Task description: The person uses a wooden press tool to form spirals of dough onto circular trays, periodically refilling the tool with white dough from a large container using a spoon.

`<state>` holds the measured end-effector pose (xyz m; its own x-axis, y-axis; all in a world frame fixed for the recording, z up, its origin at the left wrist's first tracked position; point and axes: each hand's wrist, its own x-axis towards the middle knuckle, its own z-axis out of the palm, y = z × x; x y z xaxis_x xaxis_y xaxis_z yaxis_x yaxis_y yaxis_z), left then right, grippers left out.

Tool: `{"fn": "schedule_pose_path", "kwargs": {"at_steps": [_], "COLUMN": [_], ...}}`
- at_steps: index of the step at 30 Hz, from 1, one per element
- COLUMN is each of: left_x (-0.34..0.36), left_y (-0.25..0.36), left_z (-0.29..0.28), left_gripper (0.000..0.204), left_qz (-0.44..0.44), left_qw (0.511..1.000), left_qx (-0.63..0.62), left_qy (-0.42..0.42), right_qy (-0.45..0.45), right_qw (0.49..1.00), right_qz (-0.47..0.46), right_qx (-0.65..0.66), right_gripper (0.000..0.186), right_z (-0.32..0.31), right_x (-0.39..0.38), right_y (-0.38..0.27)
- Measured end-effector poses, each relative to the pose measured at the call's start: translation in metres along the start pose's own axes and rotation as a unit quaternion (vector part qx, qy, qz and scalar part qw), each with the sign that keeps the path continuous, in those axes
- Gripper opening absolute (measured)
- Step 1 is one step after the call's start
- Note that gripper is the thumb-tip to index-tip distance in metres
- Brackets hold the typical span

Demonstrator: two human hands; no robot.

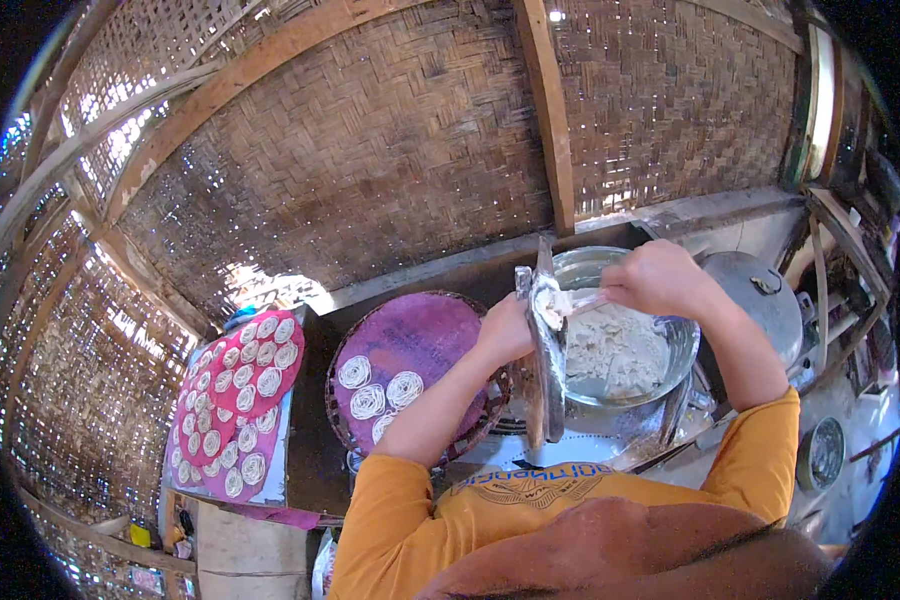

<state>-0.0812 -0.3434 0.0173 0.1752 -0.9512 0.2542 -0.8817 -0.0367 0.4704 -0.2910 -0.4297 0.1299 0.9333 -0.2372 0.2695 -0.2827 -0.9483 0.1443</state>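
My left hand [507, 330] is closed against the side of a worn wooden press-like frame [553, 375]; its fingertips are partly hidden by the wood. White dough fills the opening at the top of this frame. My right hand [655, 275] is closed round the handle of a pale spoon-like tool [588, 303], its tip at the dough in the opening. Beneath my right hand stands a wide metal basin [686, 360] with a mass of white dough [620, 350]. Left of the frame, a round tray with a purple cloth [420, 335] carries several coiled dough nests [368, 402].
Farther left, pink sheets [232, 415] on a board hold many more coiled nests. A large lidded metal pot [755, 305] stands right of the basin, with a metal bowl [822, 452] lower down. A woven bamboo wall [370, 160] with wooden posts closes the far side.
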Motion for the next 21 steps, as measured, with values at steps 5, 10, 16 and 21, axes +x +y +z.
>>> {"fn": "schedule_pose_path", "kwargs": {"at_steps": [5,10,16,21], "left_x": [-0.002,-0.001,0.034,0.025], "left_y": [0.001,-0.020,-0.084,-0.041], "left_z": [-0.007,-0.015,0.038,0.020], "left_gripper": [0.038,0.038,0.022,0.039], "left_qz": [-0.037,-0.023,0.011,0.019], "left_qw": [0.997,0.990,0.907,0.941], "left_qx": [-0.074,-0.136,-0.421,-0.332], "left_qy": [0.000,-0.025,0.031,0.068], "right_qy": [0.170,0.297,0.333,0.227], "right_qw": [0.975,0.936,0.827,0.743], "right_qz": [-0.109,-0.121,0.266,0.245], "right_qx": [-0.090,-0.144,0.368,0.581], "right_gripper": [0.009,0.008,0.013,0.019], "right_z": [0.017,0.002,0.063,0.104], "right_x": [0.007,-0.019,-0.029,-0.012], "right_y": [-0.028,-0.022,-0.016,-0.050]}}
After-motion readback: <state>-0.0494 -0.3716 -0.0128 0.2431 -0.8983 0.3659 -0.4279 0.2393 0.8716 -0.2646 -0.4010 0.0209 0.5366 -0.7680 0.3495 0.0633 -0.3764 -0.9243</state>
